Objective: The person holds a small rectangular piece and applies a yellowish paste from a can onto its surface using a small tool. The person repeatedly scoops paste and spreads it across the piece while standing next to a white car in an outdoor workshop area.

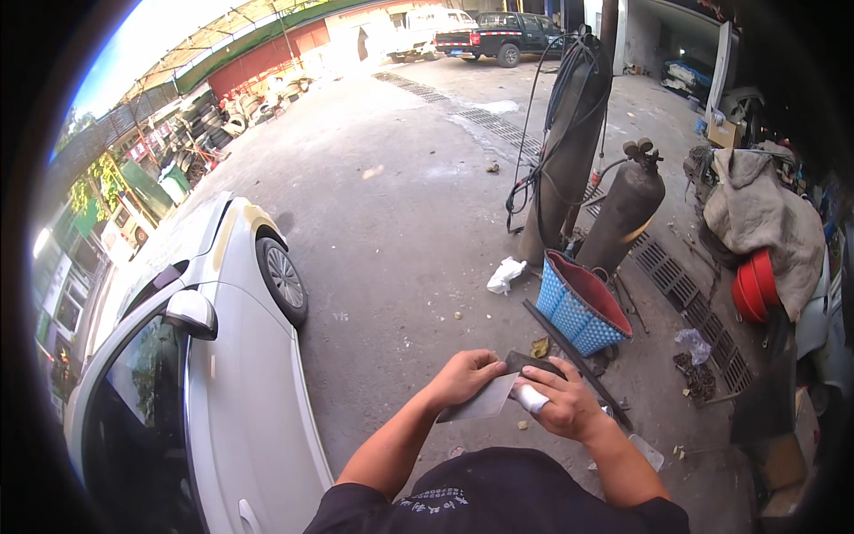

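Observation:
Both my hands meet in front of my body, low in the head view. My left hand (464,377) is closed, its thumb and fingers pinching a thin grey sheet (483,402) that looks like sandpaper. A dark flat block (528,362) sits between the hands, with the fingers of my right hand (569,402) wrapped over it. Something white (532,399) lies at the right thumb; whether it is a bandage or a bit of cloth I cannot tell. The sheet's upper edge meets the block. My fingers hide part of both.
A silver car (245,356) stands at left. Ahead to the right are a blue woven basket (574,307), two gas cylinders (627,209) with hoses, a dark bar (569,356) on the ground and a drain grate (676,285). A draped cloth (756,205) and red reel (754,285) are at right.

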The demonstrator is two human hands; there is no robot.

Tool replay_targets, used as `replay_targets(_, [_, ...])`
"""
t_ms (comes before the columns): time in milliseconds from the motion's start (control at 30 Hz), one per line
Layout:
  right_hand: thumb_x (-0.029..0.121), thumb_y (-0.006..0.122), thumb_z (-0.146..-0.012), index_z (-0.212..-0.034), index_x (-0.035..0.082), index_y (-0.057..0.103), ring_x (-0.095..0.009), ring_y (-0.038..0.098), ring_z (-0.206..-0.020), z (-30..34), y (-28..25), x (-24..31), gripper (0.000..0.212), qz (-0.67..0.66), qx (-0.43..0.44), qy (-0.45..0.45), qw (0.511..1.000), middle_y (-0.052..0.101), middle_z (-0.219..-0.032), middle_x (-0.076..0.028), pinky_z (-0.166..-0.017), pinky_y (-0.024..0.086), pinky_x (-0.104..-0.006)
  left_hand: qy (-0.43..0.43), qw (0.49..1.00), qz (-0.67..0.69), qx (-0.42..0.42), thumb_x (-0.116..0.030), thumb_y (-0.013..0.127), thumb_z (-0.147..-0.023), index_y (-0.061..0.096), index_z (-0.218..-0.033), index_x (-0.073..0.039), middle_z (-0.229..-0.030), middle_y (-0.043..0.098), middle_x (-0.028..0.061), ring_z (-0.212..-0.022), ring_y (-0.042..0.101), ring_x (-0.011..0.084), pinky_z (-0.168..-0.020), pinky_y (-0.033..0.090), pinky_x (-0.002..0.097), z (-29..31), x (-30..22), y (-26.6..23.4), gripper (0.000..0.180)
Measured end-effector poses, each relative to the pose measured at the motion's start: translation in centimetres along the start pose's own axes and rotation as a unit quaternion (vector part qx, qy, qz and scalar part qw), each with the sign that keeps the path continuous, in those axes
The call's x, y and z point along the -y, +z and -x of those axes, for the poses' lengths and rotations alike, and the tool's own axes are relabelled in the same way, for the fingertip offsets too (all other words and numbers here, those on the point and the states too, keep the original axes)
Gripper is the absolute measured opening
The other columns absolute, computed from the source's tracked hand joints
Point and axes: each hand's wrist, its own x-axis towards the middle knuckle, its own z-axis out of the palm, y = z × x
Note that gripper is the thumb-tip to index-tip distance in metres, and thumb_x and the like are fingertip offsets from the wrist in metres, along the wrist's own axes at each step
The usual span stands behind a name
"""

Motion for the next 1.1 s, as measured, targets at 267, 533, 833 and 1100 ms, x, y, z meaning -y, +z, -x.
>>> replay_targets(267, [0.012,0.065,-0.079,-0.105,0.013,0.065,-0.018,0.061,-0.110,-0.2,-0.3,-0.5,0.026,0.042,0.001,0.025,0.999,0.069,-0.106,0.000,-0.099,0.035,-0.0453,0.005,0.999,-0.051,0.018,-0.027,0.057,-0.094,0.063,-0.097,0.002,-0.083,0.064,0.0078,-0.078,0.056,0.0119,-0.071,0.047,0.0304,0.8,1.8,0.3,0.030])
replay_targets(533, [0.012,0.074,-0.072,-0.107,0.007,0.066,-0.024,0.058,-0.111,-0.8,1.2,0.0,0.036,-0.006,-0.013,0.064,0.998,0.068,-0.109,-0.005,-0.096,0.038,-0.0469,0.015,0.998,-0.045,-0.041,-0.025,0.054,-0.094,0.061,-0.100,0.002,-0.085,0.065,0.0119,-0.081,0.058,0.0150,-0.076,0.047,0.0322,0.9,3.4,0.0,0.028])
replay_targets(833, [0.012,0.073,-0.072,-0.109,-0.001,0.062,-0.031,0.058,-0.108,-0.9,0.8,-0.8,0.041,-0.050,-0.128,0.190,0.972,0.066,-0.111,-0.014,-0.092,0.041,-0.0436,-0.114,0.913,0.388,-0.051,-0.027,0.053,-0.096,0.052,-0.083,-0.009,-0.069,0.052,0.0024,-0.054,0.050,0.0115,-0.046,0.037,0.0250,-0.4,8.0,0.1,0.023])
replay_targets(1100, [0.011,0.070,-0.077,-0.121,0.004,0.059,-0.035,0.055,-0.108,-0.4,2.3,2.6,0.046,-0.241,-0.005,0.206,0.949,0.057,-0.117,-0.017,-0.094,0.042,-0.0398,-0.222,0.826,0.500,-0.137,-0.068,0.040,-0.090,0.039,-0.127,-0.010,-0.095,0.056,0.0127,-0.060,0.053,0.0160,-0.043,0.037,0.0242,-2.3,9.9,1.1,0.069])
